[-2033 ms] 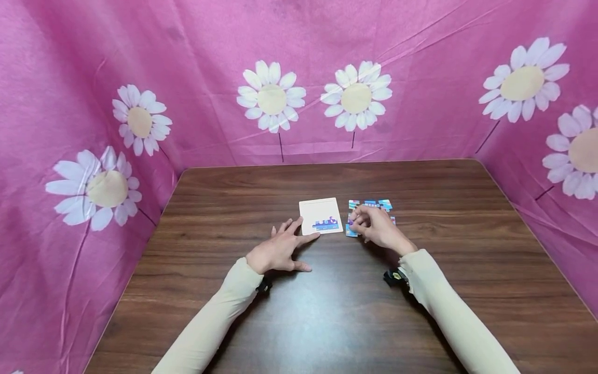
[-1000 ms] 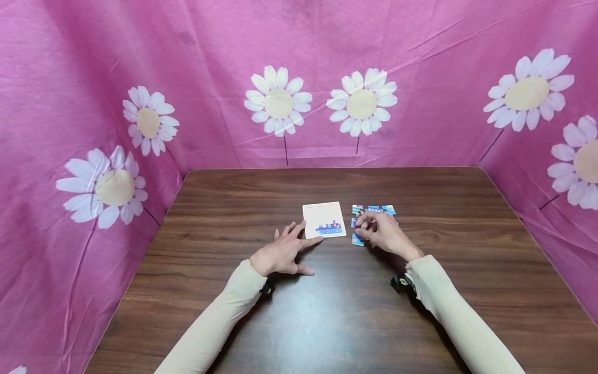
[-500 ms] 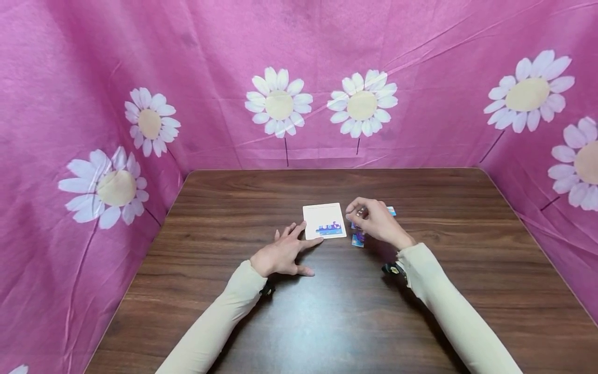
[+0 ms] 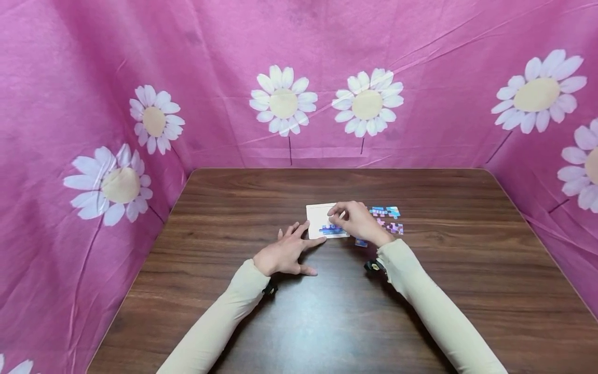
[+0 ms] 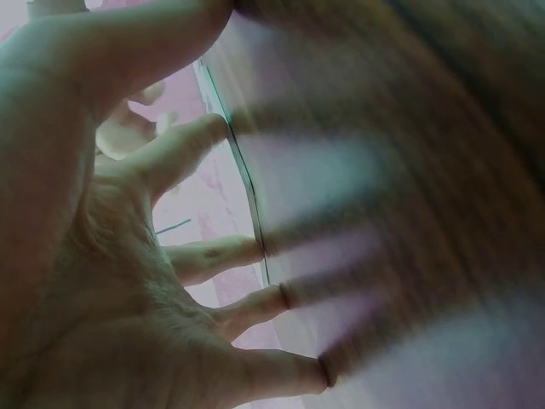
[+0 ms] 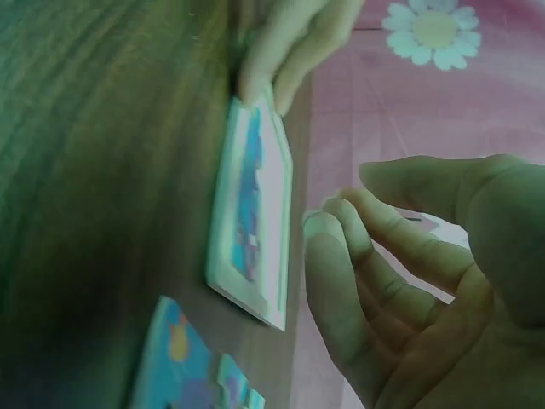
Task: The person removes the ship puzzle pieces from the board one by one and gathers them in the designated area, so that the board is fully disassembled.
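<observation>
My left hand (image 4: 282,254) has its fingers spread. Its fingertips rest at the left and near edges of a white puzzle tray (image 4: 317,213). Along the tray's near side runs a strip of blue and purple jigsaw pieces (image 4: 326,229). My right hand (image 4: 357,221) hovers over the tray's right part, thumb and forefinger bent toward each other. In the right wrist view a small gap shows between thumb and fingertips (image 6: 324,223); I cannot tell whether a small piece is pinched there. To the right of the tray lie loose jigsaw pieces (image 4: 396,228), partly hidden by the right hand.
A dark brown wooden table (image 4: 233,202) carries everything. Behind it and along both sides hangs a pink cloth (image 4: 210,104) with large white daisies. One loose jigsaw piece (image 4: 361,242) lies just below the right hand. A black strap (image 4: 374,266) is on the right wrist.
My right hand has moved left from the loose pieces to above the tray, uncovering several pieces on the right. The left hand stays at the tray's edge. The head view has shifted slightly.
</observation>
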Demonstrator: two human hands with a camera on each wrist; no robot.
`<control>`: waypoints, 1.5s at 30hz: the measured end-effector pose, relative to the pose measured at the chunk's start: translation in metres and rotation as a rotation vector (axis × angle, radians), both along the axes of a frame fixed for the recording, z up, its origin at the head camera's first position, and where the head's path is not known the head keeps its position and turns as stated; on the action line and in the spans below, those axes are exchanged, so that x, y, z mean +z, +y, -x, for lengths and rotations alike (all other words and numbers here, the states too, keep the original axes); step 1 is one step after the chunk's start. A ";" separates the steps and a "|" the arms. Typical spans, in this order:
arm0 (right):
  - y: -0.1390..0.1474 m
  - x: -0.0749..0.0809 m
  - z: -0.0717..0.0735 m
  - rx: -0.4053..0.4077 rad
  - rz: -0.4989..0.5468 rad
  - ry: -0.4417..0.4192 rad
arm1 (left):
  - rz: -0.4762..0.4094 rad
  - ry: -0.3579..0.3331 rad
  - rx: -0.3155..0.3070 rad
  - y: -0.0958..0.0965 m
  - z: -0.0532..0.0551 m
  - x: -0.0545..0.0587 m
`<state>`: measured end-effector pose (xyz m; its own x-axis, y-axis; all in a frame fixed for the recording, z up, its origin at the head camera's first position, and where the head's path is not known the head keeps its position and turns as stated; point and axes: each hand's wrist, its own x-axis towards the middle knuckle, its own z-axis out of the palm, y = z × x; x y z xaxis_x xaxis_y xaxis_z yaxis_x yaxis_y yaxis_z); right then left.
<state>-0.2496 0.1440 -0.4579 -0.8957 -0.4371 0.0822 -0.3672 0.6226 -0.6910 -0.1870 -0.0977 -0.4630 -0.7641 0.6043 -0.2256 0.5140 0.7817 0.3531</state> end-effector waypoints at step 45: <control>0.000 -0.012 -0.004 -0.007 -0.139 0.060 | 0.006 -0.020 0.003 0.001 0.004 0.000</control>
<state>-0.2451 0.1440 -0.4696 -0.8941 -0.4415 0.0750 -0.4006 0.7137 -0.5746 -0.1906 -0.0968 -0.4628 -0.7613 0.6006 -0.2443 0.5046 0.7854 0.3585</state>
